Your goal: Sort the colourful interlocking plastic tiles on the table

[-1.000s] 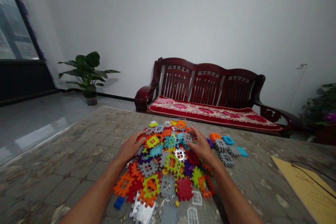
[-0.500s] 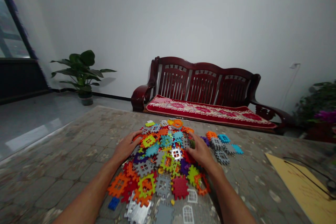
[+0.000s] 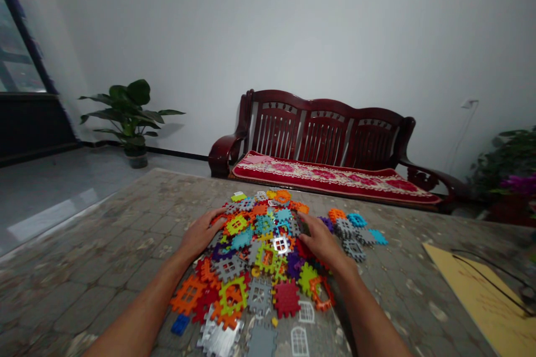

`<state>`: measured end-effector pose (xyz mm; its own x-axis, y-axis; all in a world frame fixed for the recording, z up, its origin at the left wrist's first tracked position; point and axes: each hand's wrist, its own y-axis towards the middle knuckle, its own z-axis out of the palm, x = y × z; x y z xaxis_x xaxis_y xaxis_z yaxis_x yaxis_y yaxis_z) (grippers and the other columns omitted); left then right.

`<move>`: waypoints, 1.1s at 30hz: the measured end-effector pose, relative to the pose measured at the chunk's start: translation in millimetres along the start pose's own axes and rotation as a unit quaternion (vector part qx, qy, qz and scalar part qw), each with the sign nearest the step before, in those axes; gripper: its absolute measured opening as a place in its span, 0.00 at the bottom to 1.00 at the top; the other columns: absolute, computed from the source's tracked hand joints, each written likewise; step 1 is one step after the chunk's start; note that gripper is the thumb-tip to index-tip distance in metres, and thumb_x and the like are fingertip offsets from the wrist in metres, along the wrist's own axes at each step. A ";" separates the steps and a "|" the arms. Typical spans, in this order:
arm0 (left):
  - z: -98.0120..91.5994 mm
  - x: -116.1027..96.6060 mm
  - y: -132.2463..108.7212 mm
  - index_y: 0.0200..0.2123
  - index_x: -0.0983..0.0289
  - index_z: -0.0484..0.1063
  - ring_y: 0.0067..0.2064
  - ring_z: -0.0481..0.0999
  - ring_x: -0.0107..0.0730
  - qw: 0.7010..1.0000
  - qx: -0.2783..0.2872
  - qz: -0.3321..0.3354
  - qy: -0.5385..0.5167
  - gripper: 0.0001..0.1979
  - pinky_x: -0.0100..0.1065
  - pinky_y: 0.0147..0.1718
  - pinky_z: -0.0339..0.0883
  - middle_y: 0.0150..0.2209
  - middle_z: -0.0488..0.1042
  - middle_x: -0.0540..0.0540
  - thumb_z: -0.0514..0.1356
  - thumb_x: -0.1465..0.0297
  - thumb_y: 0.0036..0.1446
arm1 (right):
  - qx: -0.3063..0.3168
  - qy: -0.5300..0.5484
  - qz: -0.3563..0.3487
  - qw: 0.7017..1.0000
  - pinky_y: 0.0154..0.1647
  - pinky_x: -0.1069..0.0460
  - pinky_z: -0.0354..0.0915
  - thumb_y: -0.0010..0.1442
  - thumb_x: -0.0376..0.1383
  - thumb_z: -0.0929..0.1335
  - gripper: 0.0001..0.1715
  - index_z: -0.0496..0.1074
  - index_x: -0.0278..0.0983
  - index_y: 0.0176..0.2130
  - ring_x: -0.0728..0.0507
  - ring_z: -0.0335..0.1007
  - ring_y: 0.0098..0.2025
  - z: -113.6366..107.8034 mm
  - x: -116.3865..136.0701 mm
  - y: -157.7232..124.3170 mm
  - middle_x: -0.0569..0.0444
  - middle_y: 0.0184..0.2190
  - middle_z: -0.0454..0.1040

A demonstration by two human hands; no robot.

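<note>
A heap of colourful notched plastic building pieces lies on the table in front of me, in orange, lime, grey, red, purple and turquoise. My left hand [image 3: 203, 232] rests against the heap's left side, fingers stretched over its edge near a lime window piece [image 3: 237, 225]. On the opposite side my right hand [image 3: 319, 237] touches the heap, thumb and fingers apart, beside a white window frame [image 3: 281, 245]. Neither hand shows anything gripped. Nearer me lie a dark red square piece [image 3: 287, 298], an orange window piece [image 3: 186, 294] and a small blue block [image 3: 180, 324].
A smaller group of grey, blue and orange pieces [image 3: 354, 233] lies right of the heap. Farther right are a yellow sheet [image 3: 481, 301] and a black cable [image 3: 489, 271]. Behind the patterned table [image 3: 138, 217] stand a dark wooden bench [image 3: 326, 128] and a potted plant [image 3: 133, 117].
My right hand has shifted very slightly, its fingers a little lower and more to the right. The left hand and the pieces look the same.
</note>
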<state>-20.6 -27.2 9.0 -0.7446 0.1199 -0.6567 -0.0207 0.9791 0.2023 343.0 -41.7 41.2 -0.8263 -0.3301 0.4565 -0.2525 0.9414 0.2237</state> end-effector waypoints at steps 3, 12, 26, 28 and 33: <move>-0.1 0.1 0.1 0.56 0.59 0.71 0.57 0.72 0.44 1.000 -0.001 0.002 0.004 0.28 0.44 0.59 0.62 0.58 0.73 0.55 0.49 0.53 0.58 | 0.001 -0.004 -0.005 1.000 0.64 0.44 0.55 0.52 0.27 0.66 0.40 0.62 0.38 0.64 0.39 0.61 0.62 2.6 -1.5 1.6 0.48 0.61 0.68; -3.0 -4.1 -1.0 0.57 0.59 0.70 0.57 0.72 0.45 1.000 0.007 -0.007 0.010 0.29 0.45 0.58 0.62 0.59 0.72 0.55 0.49 0.53 0.58 | 0.002 -0.039 -0.009 0.999 0.62 0.46 0.57 0.57 0.30 0.66 0.35 0.62 0.35 0.63 0.39 0.63 0.60 -5.8 6.8 -1.8 0.45 0.59 0.70; -2.3 -4.9 -0.8 0.57 0.60 0.70 0.59 0.71 0.44 1.000 0.008 -0.002 -0.002 0.29 0.44 0.60 0.60 0.59 0.72 0.56 0.48 0.53 0.58 | 0.019 0.015 0.011 1.000 0.61 0.45 0.57 0.55 0.36 0.70 0.39 0.61 0.41 0.64 0.38 0.65 0.59 0.0 11.9 -0.3 0.48 0.60 0.69; -2.3 -5.0 -0.9 0.57 0.60 0.70 0.59 0.71 0.44 1.000 0.004 -0.008 0.004 0.29 0.44 0.59 0.60 0.59 0.72 0.56 0.49 0.53 0.58 | 0.023 0.020 0.017 0.999 0.60 0.45 0.58 0.54 0.38 0.71 0.40 0.62 0.41 0.64 0.37 0.65 0.58 -5.2 14.0 -1.5 0.48 0.60 0.69; -2.1 -4.2 -1.0 0.56 0.59 0.71 0.56 0.73 0.45 1.000 -0.003 -0.004 0.002 0.28 0.43 0.58 0.63 0.57 0.74 0.54 0.50 0.54 0.58 | 0.041 0.008 0.033 0.999 0.60 0.43 0.58 0.54 0.38 0.70 0.39 0.63 0.41 0.64 0.36 0.65 0.59 -12.8 16.7 -3.3 0.48 0.59 0.70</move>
<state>-18.9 -29.0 13.1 -0.7472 0.1112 -0.6552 -0.0313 0.9789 0.2019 336.5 -51.2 59.1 -0.8346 -0.2679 0.4814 -0.2385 0.9634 0.1226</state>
